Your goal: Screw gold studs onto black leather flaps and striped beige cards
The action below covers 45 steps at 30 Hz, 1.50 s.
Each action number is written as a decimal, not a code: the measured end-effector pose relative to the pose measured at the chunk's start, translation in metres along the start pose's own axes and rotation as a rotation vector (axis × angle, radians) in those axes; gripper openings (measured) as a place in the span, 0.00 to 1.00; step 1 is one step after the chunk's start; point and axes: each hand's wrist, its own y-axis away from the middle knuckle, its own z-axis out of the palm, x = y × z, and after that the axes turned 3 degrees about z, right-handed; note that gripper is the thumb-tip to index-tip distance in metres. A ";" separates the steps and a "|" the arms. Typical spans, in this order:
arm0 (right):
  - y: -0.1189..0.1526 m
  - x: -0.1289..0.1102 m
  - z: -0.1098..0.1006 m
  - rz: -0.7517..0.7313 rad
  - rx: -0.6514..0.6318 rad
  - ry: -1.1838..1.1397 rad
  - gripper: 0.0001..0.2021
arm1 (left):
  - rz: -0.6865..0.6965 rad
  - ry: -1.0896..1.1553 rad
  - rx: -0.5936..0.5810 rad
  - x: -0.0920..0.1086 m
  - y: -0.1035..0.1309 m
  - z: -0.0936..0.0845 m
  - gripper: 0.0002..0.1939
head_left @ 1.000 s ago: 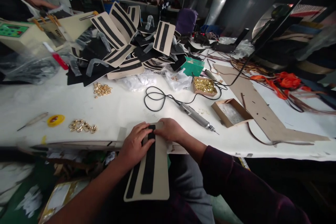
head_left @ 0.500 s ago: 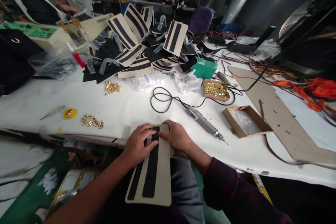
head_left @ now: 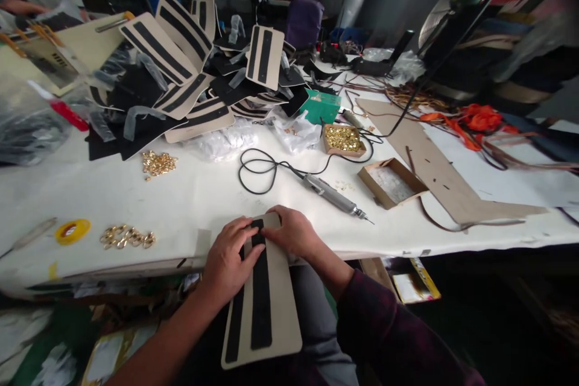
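A beige panel (head_left: 281,307) with rounded corners and two black strips slants from the table's front edge down over my lap. My left hand (head_left: 230,260) grips its upper left part, thumb across the black strip (head_left: 261,301) and fingers near the top. From the right, my right hand (head_left: 292,233) holds the top edge, its thumb by the strip's upper end. The fingertips behind the panel are hidden. Beyond my hands lies a grey electric screwdriver (head_left: 335,196) with its bit pointing right.
Gold rings (head_left: 126,237), yellow tape (head_left: 72,231) and small gold fittings (head_left: 158,164) lie to the left. Similar panels (head_left: 265,57) are heaped at the back. On the right are a box of gold pieces (head_left: 344,140), an open cardboard box (head_left: 392,183) and a looped black cable (head_left: 257,192).
My view has turned to the right, so the table's things appear further left. Both hands stay at the panel's upper end, with nearly the same hold.
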 end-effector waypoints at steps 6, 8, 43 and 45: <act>0.003 0.004 0.006 -0.017 0.041 0.041 0.18 | -0.020 0.032 0.059 -0.002 0.002 0.005 0.10; 0.004 0.004 0.008 -0.021 0.041 0.053 0.18 | -0.043 0.036 0.092 -0.004 0.003 0.008 0.09; -0.049 0.120 -0.143 0.244 0.153 0.720 0.12 | -0.063 -0.013 0.045 -0.005 -0.007 -0.002 0.05; -0.053 0.115 -0.146 0.258 0.116 0.750 0.12 | -0.081 -0.003 0.045 -0.004 -0.007 -0.004 0.05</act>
